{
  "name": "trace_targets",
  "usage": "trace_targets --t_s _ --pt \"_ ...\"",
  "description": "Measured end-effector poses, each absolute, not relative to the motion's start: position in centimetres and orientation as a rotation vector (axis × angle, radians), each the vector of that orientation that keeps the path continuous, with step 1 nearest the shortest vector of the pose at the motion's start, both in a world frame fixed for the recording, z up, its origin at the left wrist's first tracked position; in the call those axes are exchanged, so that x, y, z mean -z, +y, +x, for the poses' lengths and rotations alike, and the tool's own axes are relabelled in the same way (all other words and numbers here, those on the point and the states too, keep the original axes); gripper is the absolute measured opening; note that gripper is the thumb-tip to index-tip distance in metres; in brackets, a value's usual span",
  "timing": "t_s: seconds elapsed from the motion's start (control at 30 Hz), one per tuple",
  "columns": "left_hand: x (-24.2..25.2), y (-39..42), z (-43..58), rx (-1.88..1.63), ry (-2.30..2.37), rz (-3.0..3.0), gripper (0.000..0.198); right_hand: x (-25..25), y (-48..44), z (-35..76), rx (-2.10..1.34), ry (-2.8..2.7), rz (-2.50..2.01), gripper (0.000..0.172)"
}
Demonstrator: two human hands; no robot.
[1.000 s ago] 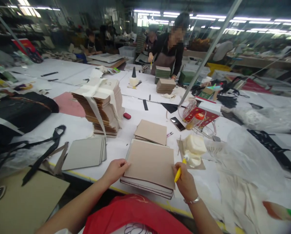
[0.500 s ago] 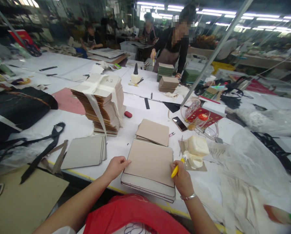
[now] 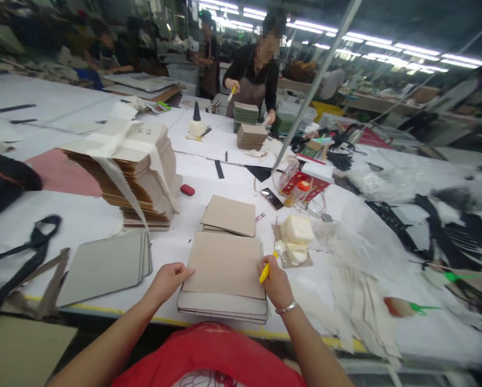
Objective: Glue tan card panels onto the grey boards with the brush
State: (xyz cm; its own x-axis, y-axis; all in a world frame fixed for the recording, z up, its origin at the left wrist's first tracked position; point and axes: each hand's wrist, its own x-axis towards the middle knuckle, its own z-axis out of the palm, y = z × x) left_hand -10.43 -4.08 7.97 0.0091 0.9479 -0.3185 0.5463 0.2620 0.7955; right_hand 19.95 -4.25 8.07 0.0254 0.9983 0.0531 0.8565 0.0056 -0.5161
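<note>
A tan cardboard sheet (image 3: 225,263) lies on a stack of grey dark-edged boards (image 3: 225,305) at the table's near edge. A grey strip of the stack shows below the sheet. My left hand (image 3: 169,280) is closed at the sheet's left edge, thumb and forefinger on it. On the right edge rests my right hand (image 3: 277,284), which also grips a yellow-handled brush (image 3: 266,270), its bristle end toward a whitish block-like container (image 3: 297,230). Behind the stack are more tan sheets (image 3: 229,216). Several grey boards (image 3: 106,263) lie fanned out to the left.
A tall tied stack of tan pieces (image 3: 144,177) stands at the back left. Beyond the sheets are a red case (image 3: 188,190), a phone (image 3: 272,198) and a jar with an orange lid (image 3: 298,193). A metal pole (image 3: 313,88) slants up. A co-worker (image 3: 257,70) holds a brush across the table.
The view has turned to the right, so everything sits further left in it. Both my hands stay at the sheet's edges. The co-worker's brush hand has shifted slightly.
</note>
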Motion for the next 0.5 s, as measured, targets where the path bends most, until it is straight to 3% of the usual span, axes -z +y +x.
trace_targets --t_s 0.5 --pt "-7.56 -3.73 -10.72 -0.539 1.671 1.464 0.041 -8.75 -3.98 19.64 -0.437 -2.015 -1.989 0.015"
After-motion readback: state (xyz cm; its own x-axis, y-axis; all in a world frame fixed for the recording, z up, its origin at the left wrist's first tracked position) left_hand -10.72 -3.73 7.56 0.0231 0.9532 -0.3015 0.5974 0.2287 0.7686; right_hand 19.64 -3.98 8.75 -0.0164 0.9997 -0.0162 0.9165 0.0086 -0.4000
